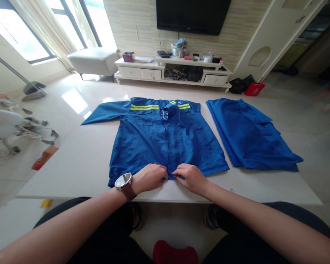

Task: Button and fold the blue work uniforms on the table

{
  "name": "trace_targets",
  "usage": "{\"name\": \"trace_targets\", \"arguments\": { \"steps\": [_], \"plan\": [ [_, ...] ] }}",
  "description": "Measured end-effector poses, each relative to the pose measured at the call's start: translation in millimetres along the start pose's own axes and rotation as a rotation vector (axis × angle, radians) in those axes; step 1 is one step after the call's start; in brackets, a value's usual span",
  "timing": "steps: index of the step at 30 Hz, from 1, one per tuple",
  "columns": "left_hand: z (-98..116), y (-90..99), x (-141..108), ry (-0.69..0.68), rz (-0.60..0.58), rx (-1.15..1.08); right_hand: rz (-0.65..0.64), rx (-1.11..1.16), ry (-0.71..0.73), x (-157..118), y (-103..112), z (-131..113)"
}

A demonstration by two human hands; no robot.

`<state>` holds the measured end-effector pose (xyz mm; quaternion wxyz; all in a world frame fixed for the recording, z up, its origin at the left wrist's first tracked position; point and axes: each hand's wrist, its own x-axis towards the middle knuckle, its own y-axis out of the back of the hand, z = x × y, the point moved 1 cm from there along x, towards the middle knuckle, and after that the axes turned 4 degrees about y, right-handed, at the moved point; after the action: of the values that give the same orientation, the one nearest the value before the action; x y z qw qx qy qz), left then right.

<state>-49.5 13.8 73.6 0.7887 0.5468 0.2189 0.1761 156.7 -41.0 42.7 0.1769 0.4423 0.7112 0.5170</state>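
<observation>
A blue work jacket [148, 143] with yellow reflective stripes lies front up on the white table [79, 161], its collar toward the far side. One sleeve stretches out to the left; the other is not seen spread out. At the middle of the bottom hem, my left hand [151, 178] pinches the cloth beside the front opening, a watch on its wrist. Just across the opening, my right hand [191, 178] has its fingers closed on the hem too. Both hands sit close together near the table's front edge. Folded blue trousers [250, 135] lie right of the jacket.
Beyond the table stands a low white TV cabinet [140, 73] with a television [192, 16] above it. A white stool [95, 60] is by the window. Under the table's front edge, between my legs, is something red [176, 253]. A red bag [254, 88] rests on the floor.
</observation>
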Motion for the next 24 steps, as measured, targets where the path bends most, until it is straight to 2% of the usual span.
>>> {"name": "trace_targets", "arguments": {
  "steps": [7, 13, 24],
  "plan": [
    [0, 1.5, 0, -0.01, -0.005, -0.033, -0.123, -0.155, 0.041, 3, -9, -5],
    [-3, -0.6, -1, 0.001, 0.006, -0.011, -0.258, -0.206, 0.057, 9, -2, -9],
    [-5, 0.7, -1, -0.028, 0.004, -0.018, -0.283, -0.187, 0.123, 2, 4, 0]
  ]
}}
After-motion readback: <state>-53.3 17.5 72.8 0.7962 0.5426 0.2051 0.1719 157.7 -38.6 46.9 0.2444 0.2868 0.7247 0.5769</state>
